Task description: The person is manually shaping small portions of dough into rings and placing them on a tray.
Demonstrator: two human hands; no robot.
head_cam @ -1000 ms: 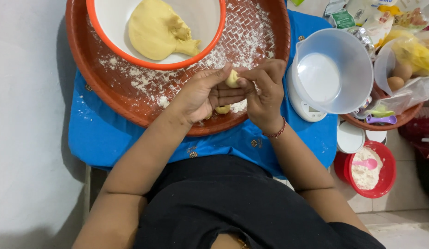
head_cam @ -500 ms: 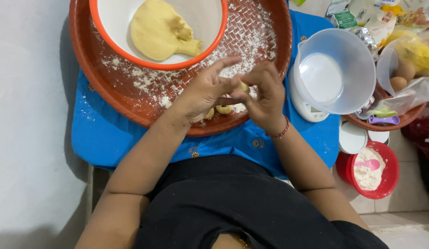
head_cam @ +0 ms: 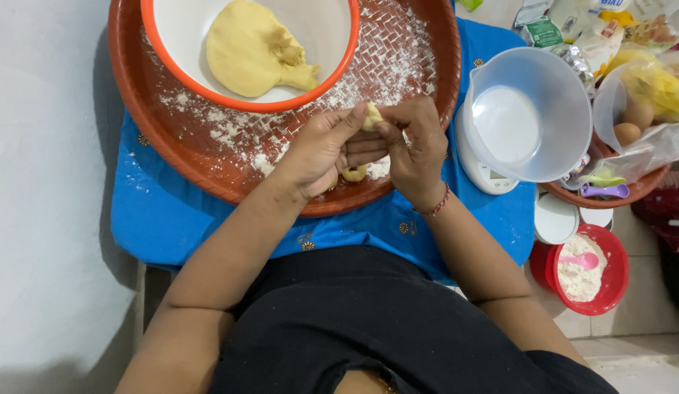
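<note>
**Two hands pinch a small piece of dough over a floured tray**

Seen from above, a person's left hand (head_cam: 326, 149) and right hand (head_cam: 412, 142) meet over the near side of a round reddish-brown woven tray (head_cam: 146, 138) dusted with white flour. Between them sits a small piece of dough (head_cam: 371, 115), pale yellow, held just above the tray; the fingers (head_cam: 352, 120) of the left hand are curled against it from one side and those of the right are pressed to it from the other, both hands clenched around the piece rather than spread. Below the hands, a small shaped dough ring (head_cam: 354, 174) lies on the tray, partly hidden by the left palm. At the tray's far side stands a white bowl with an orange rim (head_cam: 339, 69) holding a large lump of dough (head_cam: 252, 51) of the same colour. The tray rests on a blue cloth (head_cam: 164, 219) spread over the counter. To the right stand a pale blue plastic jug (head_cam: 565, 87) on a white kitchen scale (head_cam: 482, 175), a bag of eggs (head_cam: 635, 120), and, lower, a red tub (head_cam: 613, 281) of flour with a pink spoon (head_cam: 584, 260) in it. A red thread bracelet (head_cam: 436, 206) circles the right wrist.
</note>
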